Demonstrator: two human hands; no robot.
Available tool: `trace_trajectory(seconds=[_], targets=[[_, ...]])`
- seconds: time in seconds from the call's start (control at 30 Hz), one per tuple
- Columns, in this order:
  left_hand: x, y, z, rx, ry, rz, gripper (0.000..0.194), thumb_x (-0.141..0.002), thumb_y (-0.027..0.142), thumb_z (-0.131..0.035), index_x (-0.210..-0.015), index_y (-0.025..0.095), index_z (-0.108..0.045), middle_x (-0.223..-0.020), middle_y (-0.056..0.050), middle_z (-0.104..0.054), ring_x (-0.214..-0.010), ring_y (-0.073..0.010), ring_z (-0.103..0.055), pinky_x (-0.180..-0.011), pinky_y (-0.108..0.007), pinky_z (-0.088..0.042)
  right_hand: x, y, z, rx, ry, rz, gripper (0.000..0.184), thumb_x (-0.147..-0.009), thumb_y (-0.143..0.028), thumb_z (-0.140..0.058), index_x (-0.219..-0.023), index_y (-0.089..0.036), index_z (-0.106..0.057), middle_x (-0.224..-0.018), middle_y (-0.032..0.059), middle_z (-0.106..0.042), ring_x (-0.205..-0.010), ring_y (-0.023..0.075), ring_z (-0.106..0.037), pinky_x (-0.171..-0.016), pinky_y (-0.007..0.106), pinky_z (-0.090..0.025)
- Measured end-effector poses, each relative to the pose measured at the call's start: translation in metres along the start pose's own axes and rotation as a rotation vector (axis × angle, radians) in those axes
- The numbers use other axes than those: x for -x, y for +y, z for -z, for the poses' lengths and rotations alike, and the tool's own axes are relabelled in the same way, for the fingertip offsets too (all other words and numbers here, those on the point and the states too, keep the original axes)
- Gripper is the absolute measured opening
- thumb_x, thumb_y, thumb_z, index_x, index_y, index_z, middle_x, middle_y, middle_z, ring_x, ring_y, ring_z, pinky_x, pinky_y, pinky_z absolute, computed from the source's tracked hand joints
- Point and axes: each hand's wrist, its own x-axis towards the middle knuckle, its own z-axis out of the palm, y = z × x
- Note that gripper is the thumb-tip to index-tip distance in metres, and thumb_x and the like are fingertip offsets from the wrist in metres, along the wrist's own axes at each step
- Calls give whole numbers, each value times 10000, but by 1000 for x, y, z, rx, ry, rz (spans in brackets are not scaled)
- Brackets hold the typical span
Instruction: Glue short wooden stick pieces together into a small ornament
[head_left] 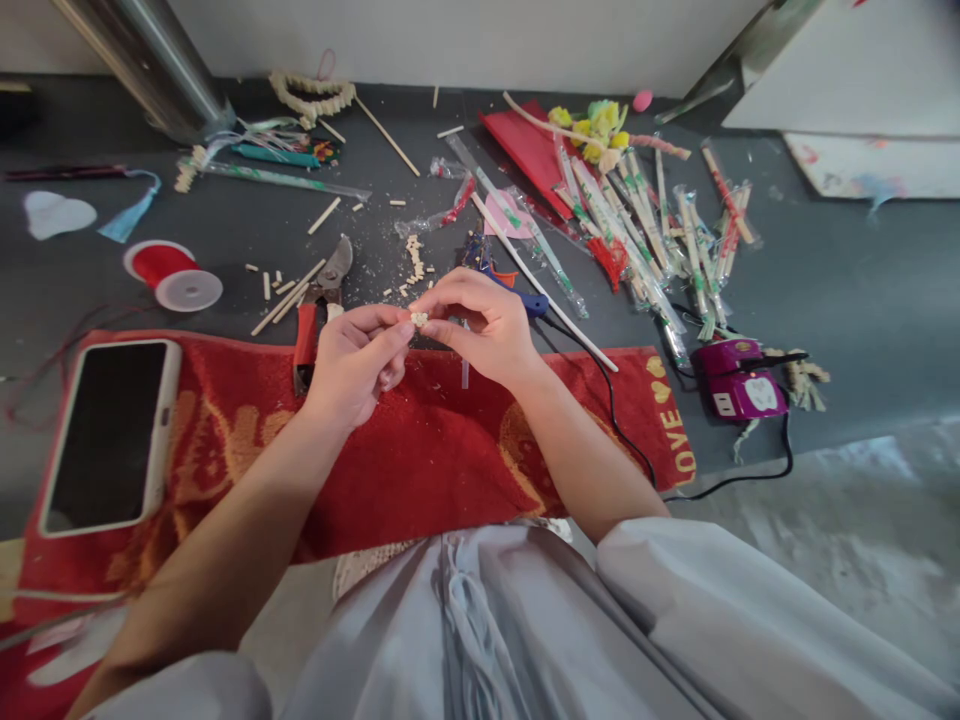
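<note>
My left hand (361, 358) and my right hand (486, 322) meet over the red towel (420, 460), fingertips closed on a small cluster of cut wooden stick pieces (419, 319). Both thumbs and forefingers pinch it from either side; part of it is hidden. Just beyond, a short chain of wooden pieces (415, 258) lies on the dark table among cut bits and crumbs. Behind my right hand is a blue glue gun (531, 302), partly covered. Left of my left hand lie red-handled pruning shears (324, 290), with thin wooden sticks (289, 297) beside them.
A phone (109, 435) rests on the towel's left end, near a spool of red thread (174, 275). Several wrapped chopsticks (622, 225) and a red envelope (521, 150) lie at the back right. A purple power adapter (739, 380) with a black cord sits right. A wooden ring (311, 98) lies at the back.
</note>
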Motion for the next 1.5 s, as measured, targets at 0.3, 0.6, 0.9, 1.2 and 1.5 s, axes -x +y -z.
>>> trace_trajectory(seconds=[0.3, 0.6, 0.9, 1.2, 1.5], targets=[[-1, 1, 0, -4, -8, -2, 141, -647, 203, -729, -685, 173, -597, -399, 69, -472, -307, -32, -316, -324, -164, -242, 1, 0, -1, 11, -5, 45, 214, -848, -374, -670, -939, -187, -717, -876, 0, -651, -751, 62, -590, -673, 206, -511], [-2, -1, 1, -24, 0, 2, 139, -683, 217, -715, -690, 180, -580, -404, 74, -449, -309, -31, -305, -320, -161, -235, 1, 3, -1, 16, -10, 40, 237, -850, -389, -665, -970, -186, -692, -903, 6, -659, -783, 74, -604, -687, 221, -524], [-5, -4, 3, -68, 48, 33, 117, -729, 211, -715, -704, 168, -608, -421, 68, -448, -319, -26, -302, -323, -161, -210, 0, 6, 2, 79, -12, 10, 239, -859, -419, -647, -935, -194, -676, -871, 7, -658, -769, 88, -609, -680, 242, -523], [-8, -6, 5, -96, 69, 14, 56, -786, 143, -638, -738, 161, -618, -410, 61, -470, -313, -32, -314, -319, -156, -220, -2, 6, 1, 1, 42, -74, 279, -829, -446, -665, -866, -170, -678, -812, 1, -657, -734, 76, -589, -670, 223, -500], [-8, -10, 9, -219, 81, -168, 61, -764, 182, -679, -824, 185, -668, -442, 66, -515, -334, -44, -370, -323, -165, -260, -1, 8, -3, -55, 34, -184, 223, -773, -365, -710, -819, -153, -662, -807, 5, -688, -728, 80, -623, -680, 219, -527]])
